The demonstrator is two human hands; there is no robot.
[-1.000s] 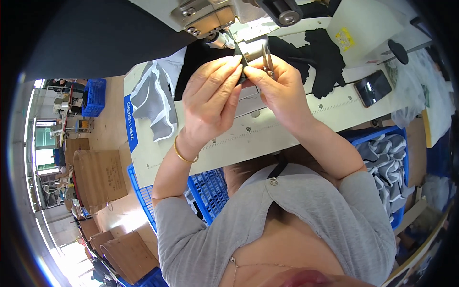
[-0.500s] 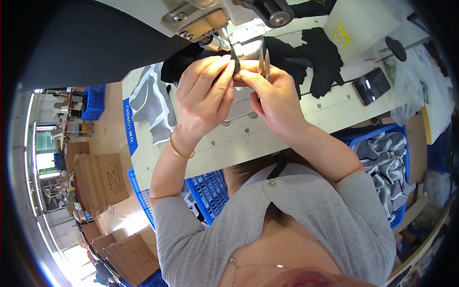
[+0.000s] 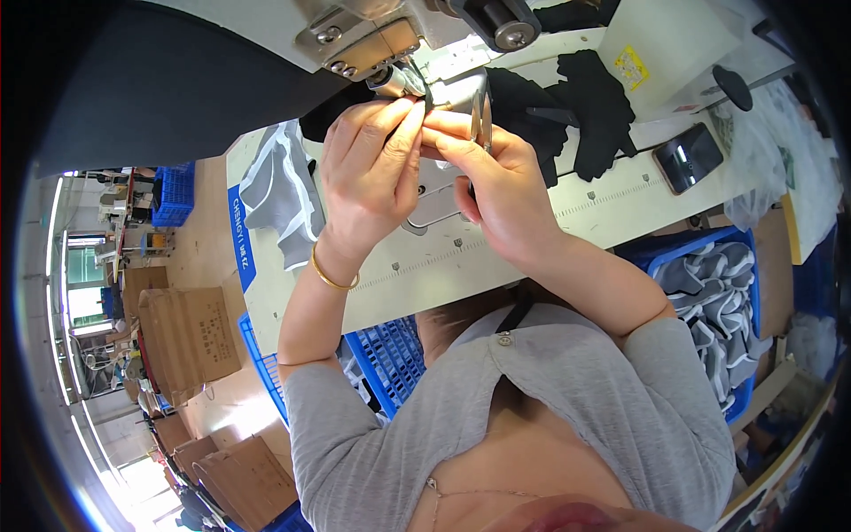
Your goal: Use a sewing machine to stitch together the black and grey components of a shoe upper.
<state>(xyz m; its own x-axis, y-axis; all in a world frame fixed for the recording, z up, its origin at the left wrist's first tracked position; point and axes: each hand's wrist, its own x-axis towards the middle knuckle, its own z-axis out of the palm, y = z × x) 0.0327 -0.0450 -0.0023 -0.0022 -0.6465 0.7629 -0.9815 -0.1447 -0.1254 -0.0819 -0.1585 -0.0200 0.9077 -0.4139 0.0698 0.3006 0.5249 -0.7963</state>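
Observation:
Under the sewing machine head (image 3: 377, 49), both my hands meet at the needle area. My left hand (image 3: 368, 168) is closed, its fingertips pinching black fabric (image 3: 330, 117) that spreads out to its left. Close beside it, my right hand (image 3: 514, 195) is closed around metal thread snips (image 3: 481, 115), whose blades point up between the fingers. The right thumb and forefinger reach to the left fingertips. What lies exactly between the fingertips is mostly hidden.
More black fabric pieces (image 3: 596, 111) lie right of the machine, near a phone (image 3: 689, 158). Grey, white-edged pieces (image 3: 288, 191) rest at the table's left. Blue baskets (image 3: 390, 363) stand below the table; the right one holds grey-and-white pieces (image 3: 709, 297). Cardboard boxes (image 3: 186, 341) are on the floor at left.
Both hands have shifted slightly left, the right one with the snips in it. The black strip standing up at the fingertips shows less now, and the snips' blades look closer together.

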